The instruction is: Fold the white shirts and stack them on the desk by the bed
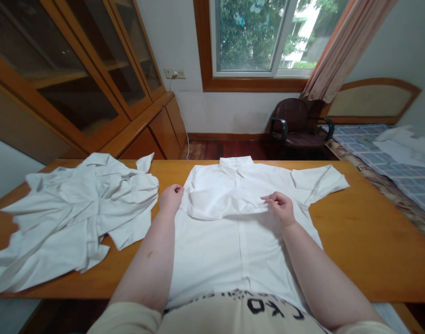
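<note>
White short-sleeved collared shirt lies on the desk, centre of frame. Left hand and right hand each pinch its cloth at chest level. Crumpled white garment at left.

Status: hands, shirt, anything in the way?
Left hand, right hand: pinching white shirt at a fold. Shirt front-up on table, collar far side. Crumpled white clothing at left, off the shirt.

Left hand: pinching one end of a cloth fold
Right hand: pinching near the fold's other end
White shirt: spread on the table, collar toward the window
Crumpled white cloth: left of the shirt
</note>
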Demonstrator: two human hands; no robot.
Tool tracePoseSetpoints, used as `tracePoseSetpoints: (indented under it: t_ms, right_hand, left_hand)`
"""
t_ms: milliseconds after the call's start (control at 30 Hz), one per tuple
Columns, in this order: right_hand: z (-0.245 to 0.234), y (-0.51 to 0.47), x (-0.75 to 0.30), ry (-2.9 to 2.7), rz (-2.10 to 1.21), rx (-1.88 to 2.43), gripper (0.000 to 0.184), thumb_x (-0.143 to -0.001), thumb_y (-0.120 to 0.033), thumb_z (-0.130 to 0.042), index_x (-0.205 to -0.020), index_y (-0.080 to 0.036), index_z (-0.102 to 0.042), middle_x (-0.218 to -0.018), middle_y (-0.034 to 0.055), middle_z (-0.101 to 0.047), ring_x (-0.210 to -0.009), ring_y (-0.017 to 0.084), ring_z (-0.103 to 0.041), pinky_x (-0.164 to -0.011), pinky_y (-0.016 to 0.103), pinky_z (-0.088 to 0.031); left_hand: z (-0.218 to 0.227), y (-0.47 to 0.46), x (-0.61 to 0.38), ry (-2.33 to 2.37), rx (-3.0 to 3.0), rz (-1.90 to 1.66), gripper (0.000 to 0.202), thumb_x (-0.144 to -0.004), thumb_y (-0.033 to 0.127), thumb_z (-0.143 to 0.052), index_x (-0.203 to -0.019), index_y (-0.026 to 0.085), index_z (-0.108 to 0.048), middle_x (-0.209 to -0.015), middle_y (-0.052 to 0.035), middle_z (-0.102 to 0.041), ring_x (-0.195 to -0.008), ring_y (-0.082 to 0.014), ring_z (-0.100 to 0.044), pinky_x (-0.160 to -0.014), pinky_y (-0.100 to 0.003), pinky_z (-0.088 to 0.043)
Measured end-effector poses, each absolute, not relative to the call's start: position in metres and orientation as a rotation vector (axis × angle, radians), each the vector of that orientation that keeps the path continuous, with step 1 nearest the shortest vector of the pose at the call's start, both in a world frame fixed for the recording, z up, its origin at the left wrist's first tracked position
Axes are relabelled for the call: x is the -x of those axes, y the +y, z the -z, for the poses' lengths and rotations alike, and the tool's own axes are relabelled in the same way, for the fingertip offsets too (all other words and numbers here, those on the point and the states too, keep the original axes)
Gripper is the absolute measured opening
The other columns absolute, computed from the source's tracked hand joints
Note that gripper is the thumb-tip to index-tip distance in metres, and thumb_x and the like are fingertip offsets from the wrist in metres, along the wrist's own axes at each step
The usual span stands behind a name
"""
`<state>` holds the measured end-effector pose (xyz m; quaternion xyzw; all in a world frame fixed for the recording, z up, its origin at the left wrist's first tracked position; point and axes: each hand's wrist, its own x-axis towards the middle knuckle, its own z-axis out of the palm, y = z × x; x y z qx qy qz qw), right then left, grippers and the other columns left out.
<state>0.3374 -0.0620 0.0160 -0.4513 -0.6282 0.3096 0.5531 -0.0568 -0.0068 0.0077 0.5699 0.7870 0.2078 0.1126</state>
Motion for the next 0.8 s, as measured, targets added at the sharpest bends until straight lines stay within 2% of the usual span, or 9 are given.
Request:
tracePoseSetpoints:
  t_ms: [67, 167, 300, 400, 467, 533, 667, 733, 800]
  right_hand:
    - [-0.021, -0.060, -0.349, -1.492, -0.910, 1.197, 0.030, -0.072, -0.040, -0.058, -0.052, -0.021, -0.047, -0.051, -0.0016, -0.052, -0.052, 0.014, -0.053, -0.052, 0.026, -0.040]
    - [-0.031, -0.060, -0.361, -1.642, -1.355, 1.460, 0.036, -0.069, -0.049, -0.062, -0.054, -0.018, -0.053, -0.046, -0.0039, -0.046, -0.042, 0.009, -0.040, -0.043, 0.024, -0.028]
    - [-0.042, -0.066, -0.364, -1.599, -1.815, 1.479, 0.051, -0.078, -0.063, -0.051, -0.083, -0.014, -0.063, -0.060, 0.0039, -0.062, -0.049, 0.014, -0.053, -0.050, 0.026, -0.038]
    - [-0.041, -0.066, -0.358, -1.597, -1.615, 1.475, 0.047, -0.079, -0.059, -0.054, -0.093, -0.015, -0.063, -0.071, 0.0054, -0.065, -0.056, 0.013, -0.054, -0.054, 0.026, -0.041]
    - [-0.039, -0.063, -0.353, -1.660, -1.322, 1.604, 0.039, -0.076, -0.052, -0.061, -0.092, -0.017, -0.064, -0.070, 0.0023, -0.062, -0.053, 0.011, -0.049, -0.049, 0.024, -0.036]
    - [-0.037, -0.061, -0.349, -1.738, -1.169, 1.696, 0.035, -0.076, -0.048, -0.062, -0.092, -0.017, -0.065, -0.067, 0.0007, -0.060, -0.051, 0.010, -0.045, -0.047, 0.023, -0.033]
    - [-0.039, -0.063, -0.345, -1.858, -1.223, 1.704, 0.035, -0.076, -0.048, -0.062, -0.092, -0.017, -0.066, -0.062, -0.0010, -0.055, -0.051, 0.010, -0.043, -0.047, 0.024, -0.031]
    - [-0.042, -0.066, -0.344, -1.881, -1.281, 1.729, 0.032, -0.074, -0.048, -0.064, -0.080, -0.017, -0.064, -0.057, -0.0033, -0.049, -0.048, 0.009, -0.039, -0.045, 0.024, -0.027]
    - [-0.045, -0.069, -0.344, -1.889, -1.366, 1.722, 0.033, -0.071, -0.047, -0.066, -0.063, -0.018, -0.055, -0.052, -0.0059, -0.039, -0.047, 0.007, -0.031, -0.044, 0.023, -0.022]
  left_hand:
    - [-0.008, -0.007, 0.057, 2.301, -1.657, -0.617, 0.022, -0.081, 0.037, -0.050, -0.084, 0.023, -0.067, -0.084, -0.0027, -0.070, -0.077, -0.0203, -0.061, -0.062, -0.028, -0.041]
    - [-0.010, -0.007, 0.058, 2.289, -1.620, -0.625, 0.023, -0.081, 0.037, -0.051, -0.085, 0.023, -0.067, -0.085, -0.0032, -0.070, -0.079, -0.0202, -0.062, -0.064, -0.028, -0.042]
    - [-0.011, -0.009, 0.060, 2.211, -1.582, -0.693, 0.023, -0.080, 0.035, -0.052, -0.089, 0.022, -0.069, -0.089, -0.0042, -0.071, -0.082, -0.0200, -0.063, -0.070, -0.027, -0.045]
    - [-0.014, -0.011, 0.061, 2.081, -1.583, -0.830, 0.027, -0.077, 0.033, -0.054, -0.097, 0.020, -0.069, -0.091, -0.0038, -0.071, -0.082, -0.0182, -0.063, -0.073, -0.026, -0.047]
    - [-0.018, -0.014, 0.061, 2.004, -1.635, -0.861, 0.032, -0.076, 0.034, -0.056, -0.102, 0.020, -0.069, -0.089, -0.0031, -0.071, -0.078, -0.0173, -0.063, -0.072, -0.026, -0.048]
    - [-0.022, -0.017, 0.059, 1.924, -1.682, -0.838, 0.035, -0.077, 0.037, -0.057, -0.105, 0.020, -0.069, -0.085, -0.0022, -0.070, -0.074, -0.0164, -0.062, -0.071, -0.026, -0.048]
    - [-0.025, -0.022, 0.054, 1.728, -1.582, -0.814, 0.037, -0.080, 0.040, -0.052, -0.105, 0.019, -0.068, -0.072, -0.0002, -0.064, -0.060, -0.0127, -0.059, -0.059, -0.024, -0.046]
    - [-0.023, -0.023, 0.053, 1.612, -1.484, -0.795, 0.038, -0.080, 0.040, -0.051, -0.107, 0.017, -0.067, -0.068, 0.0008, -0.061, -0.053, -0.0111, -0.055, -0.052, -0.023, -0.044]
    - [-0.021, -0.023, 0.053, 1.522, -1.428, -0.758, 0.038, -0.080, 0.038, -0.051, -0.107, 0.017, -0.066, -0.067, 0.0014, -0.058, -0.051, -0.0104, -0.053, -0.050, -0.023, -0.042]
